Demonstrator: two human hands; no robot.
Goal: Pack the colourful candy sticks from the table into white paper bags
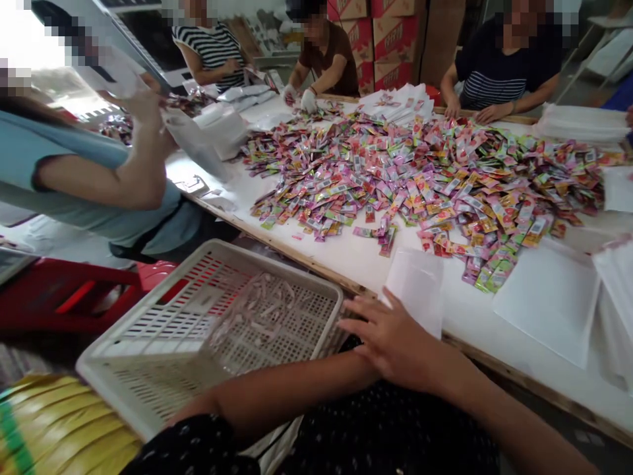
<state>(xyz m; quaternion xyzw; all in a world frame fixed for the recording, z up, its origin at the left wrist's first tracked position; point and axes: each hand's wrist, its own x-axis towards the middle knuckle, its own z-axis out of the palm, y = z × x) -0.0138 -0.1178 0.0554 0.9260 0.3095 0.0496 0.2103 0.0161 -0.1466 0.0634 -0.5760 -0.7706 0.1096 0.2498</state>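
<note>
My right hand rests across my left wrist at the table's near edge, fingers stretched out and spread, holding nothing. From the lower left my left forearm reaches in, and my left hand is hidden beneath the right one. Just beyond my fingers lies a flat white plastic bag. A wide heap of small colourful sachets covers the middle of the white table. To the right another white bag lies flat, touching or close to the heap.
A white plastic basket holding clear plastic scraps stands beside my left arm. Red stools and a yellow bundle are at the left. One person stands left with white bags; several others work across the table. Cartons are stacked behind.
</note>
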